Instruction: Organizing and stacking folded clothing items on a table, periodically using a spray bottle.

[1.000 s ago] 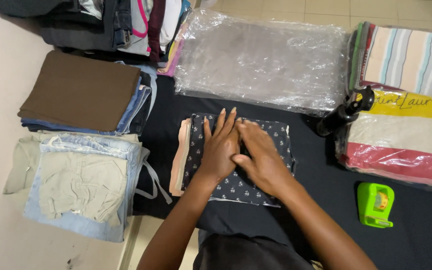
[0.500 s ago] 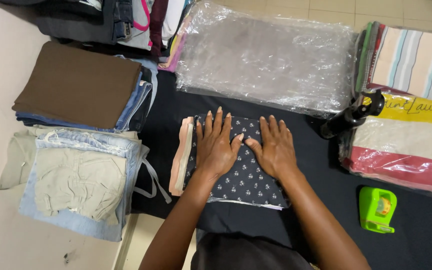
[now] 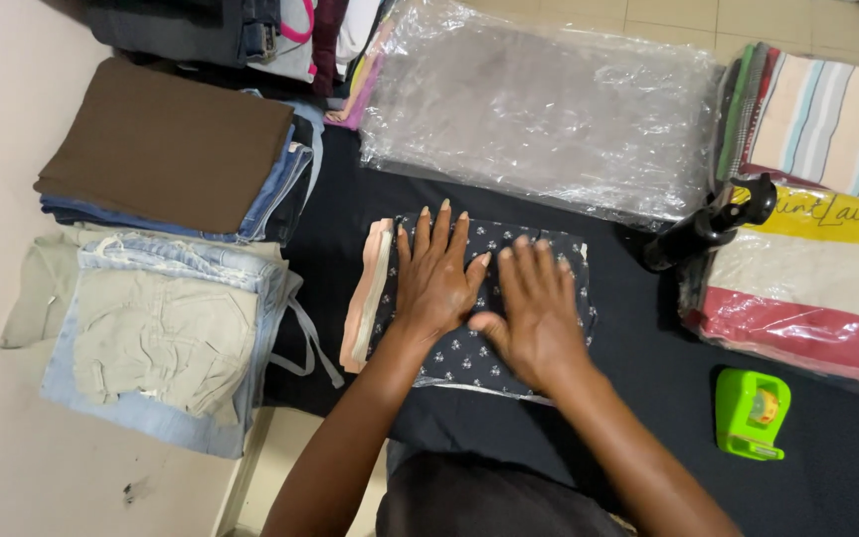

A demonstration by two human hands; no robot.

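A folded dark navy garment with small white flowers [image 3: 569, 261] lies on a black cloth [image 3: 648, 398], on top of a folded peach piece [image 3: 362, 298] that shows at its left edge. My left hand [image 3: 434, 273] rests flat on the left half of the garment, fingers spread and pointing away from me. My right hand [image 3: 534, 308] lies flat on the right half, its thumb close to the left hand. Neither hand grips anything.
Clear plastic bags [image 3: 539, 109] lie behind the garment. A brown and denim stack [image 3: 166, 149] and a pale shorts stack [image 3: 161, 338] sit at left. At right: a black bottle [image 3: 703, 229], bagged striped towels [image 3: 817, 259], a green tape dispenser [image 3: 753, 413].
My right hand has slid back toward me and to the left across the flowered garment. My left hand stays pressed flat in about the same place.
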